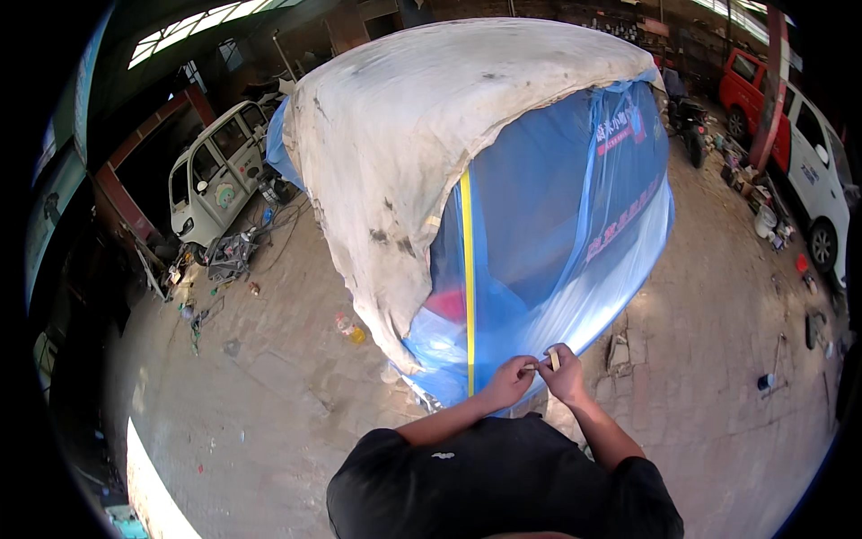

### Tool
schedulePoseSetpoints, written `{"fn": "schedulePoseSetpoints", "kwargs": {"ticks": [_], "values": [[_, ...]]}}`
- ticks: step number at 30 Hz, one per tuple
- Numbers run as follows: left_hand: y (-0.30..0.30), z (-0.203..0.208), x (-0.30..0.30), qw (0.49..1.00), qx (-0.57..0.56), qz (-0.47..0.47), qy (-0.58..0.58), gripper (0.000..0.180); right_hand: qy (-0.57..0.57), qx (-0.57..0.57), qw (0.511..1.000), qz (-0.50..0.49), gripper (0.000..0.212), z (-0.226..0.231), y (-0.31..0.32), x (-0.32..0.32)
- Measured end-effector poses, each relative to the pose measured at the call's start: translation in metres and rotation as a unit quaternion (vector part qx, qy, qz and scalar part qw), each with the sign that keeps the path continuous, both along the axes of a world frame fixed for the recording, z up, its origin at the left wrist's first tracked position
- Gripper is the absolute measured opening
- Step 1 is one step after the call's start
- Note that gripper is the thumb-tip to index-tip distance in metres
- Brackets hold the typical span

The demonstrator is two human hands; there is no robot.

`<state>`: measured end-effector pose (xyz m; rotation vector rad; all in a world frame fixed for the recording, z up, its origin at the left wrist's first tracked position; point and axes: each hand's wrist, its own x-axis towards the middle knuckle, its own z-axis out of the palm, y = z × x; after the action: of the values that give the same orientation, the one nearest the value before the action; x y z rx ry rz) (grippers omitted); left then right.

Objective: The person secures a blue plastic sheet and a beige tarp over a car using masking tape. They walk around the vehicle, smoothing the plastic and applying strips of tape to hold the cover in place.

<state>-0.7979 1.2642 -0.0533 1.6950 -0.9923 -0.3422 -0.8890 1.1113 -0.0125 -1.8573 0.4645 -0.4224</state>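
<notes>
Around the person spreads a cluttered workshop with a brick-paved floor (269, 431). At the left stands a small white van (202, 220), with dark machine parts (231, 256) heaped on the ground before it. At the right, beside a red post (770, 117), is red-and-white vehicle bodywork (826, 189); a white bucket (765, 221) sits among loose odds and ends along that side. A clear bottle with yellow-orange contents (350, 330) lies just left of the large covered bulk in the middle. A stained off-white cloth (404, 99) drapes over the top and left of that bulk, hiding much of it, and the person's black shirt (503, 476) blocks the ground nearest the body.

Below the cloth's ragged edge hangs a blue plastic sheet (539, 251), see-through, creased and glossy, brightest toward its lower right. A straight yellow strip (467, 269) runs down its left part almost to the bottom.

Both hands meet in front of the sheet's lower edge, right of the strip. The right hand (564, 375) has its fingers curled around a small pale yellow piece (554, 360). The left hand (510, 382) has its fingertips bunched just beside it; at this size, whether they pinch anything cannot be told.
</notes>
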Motion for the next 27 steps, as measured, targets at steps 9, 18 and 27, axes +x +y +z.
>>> {"fn": "schedulePoseSetpoints", "kwargs": {"ticks": [9, 18, 27], "values": [[0.058, 0.077, 0.043, 0.994, -0.084, 0.069, 0.011, 0.068, -0.310, 0.264, 0.913, 0.018, 0.042, 0.224, -0.033, 0.168], [0.092, 0.056, 0.032, 0.996, -0.059, 0.016, 0.064, 0.061, -0.361, 0.322, 0.871, -0.085, 0.055, 0.318, -0.030, 0.246], [0.109, 0.048, 0.036, 0.995, -0.054, 0.023, 0.081, 0.056, -0.337, 0.318, 0.877, -0.128, 0.051, 0.301, -0.036, 0.267]]}}
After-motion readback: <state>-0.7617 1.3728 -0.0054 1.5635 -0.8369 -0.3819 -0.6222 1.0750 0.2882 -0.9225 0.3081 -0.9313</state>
